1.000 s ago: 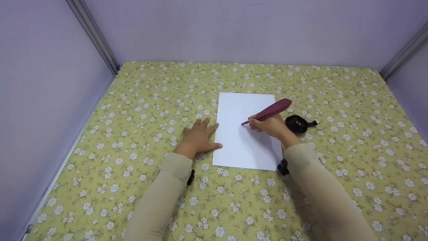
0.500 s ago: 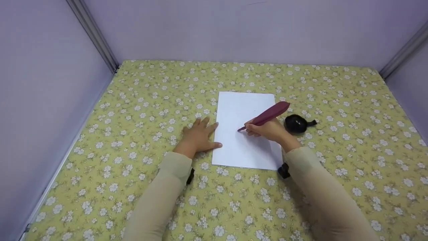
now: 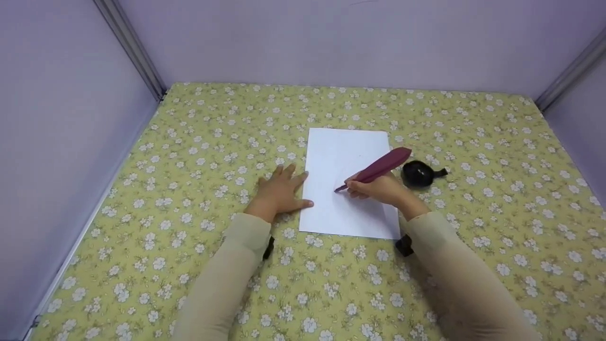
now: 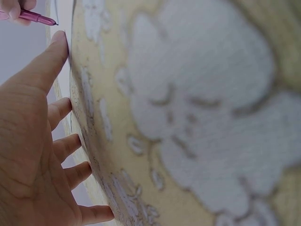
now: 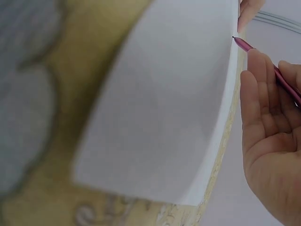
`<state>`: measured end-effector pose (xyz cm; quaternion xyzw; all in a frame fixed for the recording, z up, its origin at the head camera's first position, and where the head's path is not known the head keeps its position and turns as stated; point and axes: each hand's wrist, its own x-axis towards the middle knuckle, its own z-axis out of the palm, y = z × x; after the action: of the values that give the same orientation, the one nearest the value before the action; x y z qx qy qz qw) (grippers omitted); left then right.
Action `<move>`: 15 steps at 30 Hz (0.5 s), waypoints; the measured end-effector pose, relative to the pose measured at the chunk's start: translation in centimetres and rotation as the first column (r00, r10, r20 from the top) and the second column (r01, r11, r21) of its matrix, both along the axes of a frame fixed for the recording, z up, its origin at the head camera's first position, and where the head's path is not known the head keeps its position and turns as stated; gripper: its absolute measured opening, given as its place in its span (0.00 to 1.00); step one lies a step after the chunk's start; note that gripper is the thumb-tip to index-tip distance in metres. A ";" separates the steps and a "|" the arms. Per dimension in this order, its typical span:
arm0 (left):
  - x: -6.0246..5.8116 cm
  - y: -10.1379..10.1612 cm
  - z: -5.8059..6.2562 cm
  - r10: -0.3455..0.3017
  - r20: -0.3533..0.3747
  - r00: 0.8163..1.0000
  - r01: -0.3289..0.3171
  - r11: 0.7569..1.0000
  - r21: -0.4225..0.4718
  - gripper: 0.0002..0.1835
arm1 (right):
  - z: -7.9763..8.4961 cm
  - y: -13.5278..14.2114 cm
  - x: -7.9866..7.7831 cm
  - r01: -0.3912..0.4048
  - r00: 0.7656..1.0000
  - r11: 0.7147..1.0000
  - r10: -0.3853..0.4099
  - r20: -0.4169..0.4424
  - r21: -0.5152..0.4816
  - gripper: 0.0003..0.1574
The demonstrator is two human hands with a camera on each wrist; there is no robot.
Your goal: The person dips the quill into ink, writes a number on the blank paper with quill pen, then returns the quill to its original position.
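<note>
Maroon pen [image 3: 381, 166] in pinch of right hand [image 3: 382, 189], nib at white paper [image 3: 343, 210], contact unclear. Paper between left and right edges of desk [image 3: 218, 147], well off back edge. Left hand [image 3: 279, 192] with fingers spread, thumb over paper's left edge. Apparently mid-stroke, writing or drawing. Next, presumably: steady paper, light nib pressure.

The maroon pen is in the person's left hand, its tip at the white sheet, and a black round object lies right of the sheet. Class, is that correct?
Not quite: the head view shows the right hand holding the maroon pen. The rest stands: its tip at the white sheet, black round object right of the sheet.
</note>
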<state>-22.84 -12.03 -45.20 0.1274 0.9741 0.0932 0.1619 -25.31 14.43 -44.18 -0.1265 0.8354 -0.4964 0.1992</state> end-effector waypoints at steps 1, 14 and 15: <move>0.0 0.0 0.0 0.000 -0.002 1.000 0.000 1.000 0.001 0.46 | 0.0 0.0 0.1 0.001 1.000 1.000 -0.001 0.001 -0.004 0.18; 0.0 0.0 -0.1 -0.004 -0.004 1.000 0.004 1.000 0.000 0.46 | 0.1 0.9 1.0 -0.063 0.998 0.998 0.063 0.008 0.015 0.19; 0.0 0.0 -0.1 -0.005 -0.004 1.000 0.005 1.000 -0.001 0.46 | 0.2 0.9 1.1 -0.070 0.998 0.997 0.070 0.006 0.016 0.18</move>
<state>-22.87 -12.06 -45.27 0.1301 0.9741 0.0921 0.1601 -24.25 15.37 -44.01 -0.1525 0.8340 -0.4826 0.2198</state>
